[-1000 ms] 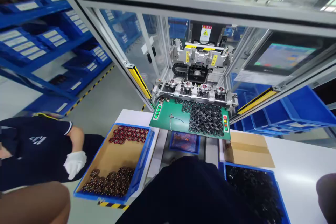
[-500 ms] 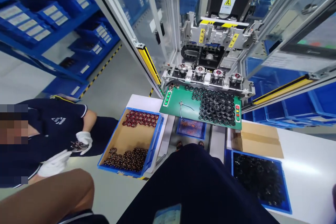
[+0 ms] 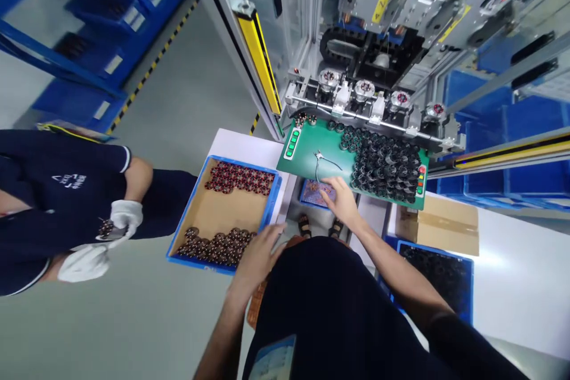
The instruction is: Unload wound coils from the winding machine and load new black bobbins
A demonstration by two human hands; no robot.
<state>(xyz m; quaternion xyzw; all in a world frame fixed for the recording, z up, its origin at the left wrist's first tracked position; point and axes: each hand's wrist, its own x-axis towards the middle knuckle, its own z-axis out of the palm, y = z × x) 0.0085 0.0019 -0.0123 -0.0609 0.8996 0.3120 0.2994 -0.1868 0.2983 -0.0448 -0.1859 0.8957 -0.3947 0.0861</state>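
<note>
My right hand is at the front edge of a green work board, fingers apart and holding nothing. Its fingertips are close to the handles of a pair of pliers lying on the board; whether they touch cannot be made out. Rows of black ring-shaped parts cover the board's right half. My left hand, slightly blurred, is open beside the right side of a blue-rimmed tray. In that tray, red-and-dark round parts lie at the back and copper-dark ones at the front.
Behind the board stands a machine with several round fixtures and a yellow sensor bar on its frame. A co-worker's gloved hand holds a part at left. A blue bin of black parts and cardboard are at right.
Both my hands have come into view, the right reaching to the board's edge, the left beside the tray. My view has moved nearer the machine. The co-worker still holds the part.
</note>
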